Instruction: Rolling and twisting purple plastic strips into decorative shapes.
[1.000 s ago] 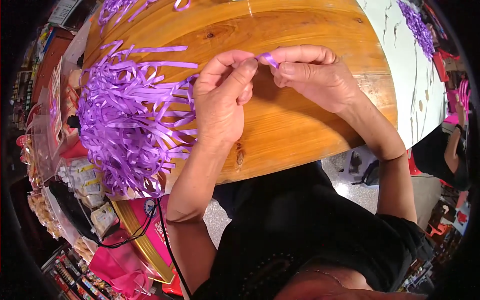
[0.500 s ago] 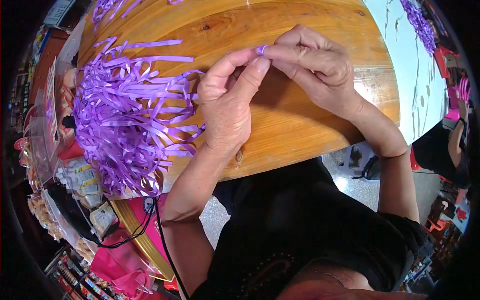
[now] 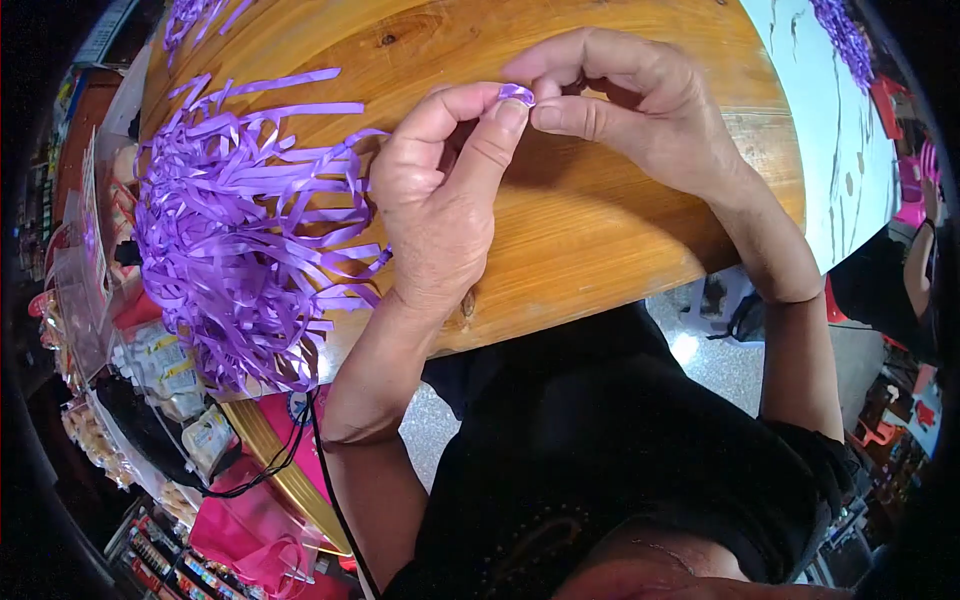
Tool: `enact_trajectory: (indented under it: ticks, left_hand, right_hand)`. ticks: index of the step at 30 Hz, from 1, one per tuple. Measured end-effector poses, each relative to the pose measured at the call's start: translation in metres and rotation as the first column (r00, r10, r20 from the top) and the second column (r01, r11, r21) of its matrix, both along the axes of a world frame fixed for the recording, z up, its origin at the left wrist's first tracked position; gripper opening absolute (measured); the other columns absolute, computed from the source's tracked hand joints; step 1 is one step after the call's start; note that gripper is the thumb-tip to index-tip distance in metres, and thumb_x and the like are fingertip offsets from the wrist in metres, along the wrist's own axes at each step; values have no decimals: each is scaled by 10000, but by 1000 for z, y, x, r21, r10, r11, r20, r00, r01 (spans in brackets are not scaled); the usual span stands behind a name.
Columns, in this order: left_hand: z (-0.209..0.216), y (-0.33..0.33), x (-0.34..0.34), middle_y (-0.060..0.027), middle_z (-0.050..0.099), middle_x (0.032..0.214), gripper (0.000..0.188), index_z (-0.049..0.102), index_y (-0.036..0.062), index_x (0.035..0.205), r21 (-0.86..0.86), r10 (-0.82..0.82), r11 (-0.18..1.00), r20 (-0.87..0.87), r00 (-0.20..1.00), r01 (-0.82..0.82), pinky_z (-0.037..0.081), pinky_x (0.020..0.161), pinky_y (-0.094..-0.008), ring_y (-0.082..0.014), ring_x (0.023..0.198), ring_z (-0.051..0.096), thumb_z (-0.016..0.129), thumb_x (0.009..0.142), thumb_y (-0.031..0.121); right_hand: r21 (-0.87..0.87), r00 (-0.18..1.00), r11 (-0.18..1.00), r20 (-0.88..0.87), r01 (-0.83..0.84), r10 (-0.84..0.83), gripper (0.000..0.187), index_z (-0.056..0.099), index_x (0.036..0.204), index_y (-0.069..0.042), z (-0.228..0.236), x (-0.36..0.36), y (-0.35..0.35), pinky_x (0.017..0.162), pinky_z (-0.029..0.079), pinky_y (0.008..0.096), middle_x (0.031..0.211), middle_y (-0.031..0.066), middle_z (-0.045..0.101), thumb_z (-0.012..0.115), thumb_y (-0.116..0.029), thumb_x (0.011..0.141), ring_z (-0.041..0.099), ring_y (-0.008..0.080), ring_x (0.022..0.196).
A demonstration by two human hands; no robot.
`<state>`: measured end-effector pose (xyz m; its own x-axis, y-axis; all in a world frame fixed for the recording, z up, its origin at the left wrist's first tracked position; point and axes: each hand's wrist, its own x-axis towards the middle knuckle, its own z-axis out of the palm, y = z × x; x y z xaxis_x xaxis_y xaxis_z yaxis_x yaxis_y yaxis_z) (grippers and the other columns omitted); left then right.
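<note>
The ribbon strip (image 3: 516,94) is being pinched tighter between both hands' grips, left hand (image 3: 440,190) and right hand (image 3: 640,120), now raised slightly off the counter (image 3: 600,230); the curl is being formed.

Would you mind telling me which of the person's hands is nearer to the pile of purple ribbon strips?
Left. The left hand lies right beside the pile of purple ribbon strips, its wrist touching them; the right hand is farther right, beyond the left.

Shop: racks of packaged goods (image 3: 180,390) by wooden table (image 3: 620,230).

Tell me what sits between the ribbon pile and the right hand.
In the head view, the left hand lies between the purple ribbon pile and the right hand.
</note>
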<state>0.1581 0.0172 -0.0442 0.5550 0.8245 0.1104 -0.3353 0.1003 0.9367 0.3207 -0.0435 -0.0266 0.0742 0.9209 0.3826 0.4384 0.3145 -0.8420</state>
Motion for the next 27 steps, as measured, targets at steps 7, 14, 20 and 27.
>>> enact_trajectory:
  ticks: [7, 14, 20, 27]
  left_hand:
    - [-2, 2, -2, -20, 632, 899, 138, 625, -20, 968, -84, -66, 994, -38, 997, 63, 441, 752, -192, -62, 816, 555, 638, 840, 30]
    - [3, 6, -4, 7, 625, 781, 107, 656, -14, 911, -121, -85, 990, -122, 989, 70, 420, 638, -169, -38, 690, 530, 661, 825, 49]
    - [5, 19, -7, 12, 591, 713, 118, 657, -12, 888, -241, -217, 958, -245, 945, 157, 325, 496, -173, -27, 552, 429, 686, 788, 44]
    - [6, 29, -9, 28, 566, 695, 125, 641, -10, 892, -222, -204, 963, -214, 955, 156, 319, 486, -161, -17, 550, 421, 686, 789, 43]
  right_hand:
    - [146, 947, 987, 321, -69, 19, 170, 650, 995, -25, -1, 4, -1, 649, 448, 214, 834, 0, 602, 641, -49, 827, 552, 75, 747]
    - [275, 810, 940, 587, -200, 0, 231, 627, 950, 37, 38, 7, -7, 640, 424, 305, 813, 95, 582, 653, -55, 740, 561, 197, 747]
    - [300, 778, 877, 617, -376, 123, 217, 630, 883, 38, 36, 15, 5, 575, 396, 283, 795, 76, 570, 648, -86, 706, 537, 177, 701]
    - [709, 688, 425, 687, -563, -235, 126, 644, 835, -30, -6, 41, 65, 579, 405, 294, 795, 55, 578, 659, -87, 723, 539, 185, 674]
